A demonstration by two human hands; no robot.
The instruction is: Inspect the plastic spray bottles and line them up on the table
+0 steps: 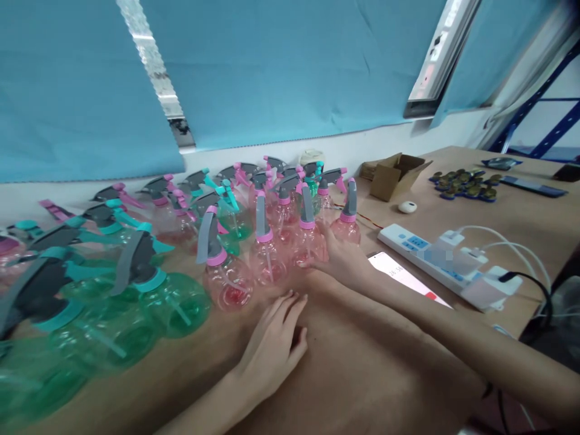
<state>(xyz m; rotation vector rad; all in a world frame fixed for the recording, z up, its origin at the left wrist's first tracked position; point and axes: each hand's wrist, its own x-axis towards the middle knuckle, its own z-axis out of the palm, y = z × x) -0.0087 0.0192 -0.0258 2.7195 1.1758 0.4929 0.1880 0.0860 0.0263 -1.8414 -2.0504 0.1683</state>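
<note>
My right hand point(338, 260) is wrapped around the right side of a pink spray bottle point(310, 240), its thumb across the front near the base. This bottle stands upright with a grey and pink trigger head. Just beyond the hand is another pink spray bottle point(347, 228). My left hand point(276, 338) rests on the tabletop with fingers stretched out, holding nothing. Closest to its fingertips are two pink spray bottles, one point(229, 281) to the left and one point(268, 260) behind. Green spray bottles point(176, 302) with turquoise collars stand further left.
A white power strip point(419, 244) with plugged-in chargers and a lit phone point(403, 275) lie right of my right forearm. Beyond are a white oval object point(407, 207), an open cardboard box point(396, 178) and a pile of small round pieces point(466, 184). Blue curtains point(290, 66) hang behind.
</note>
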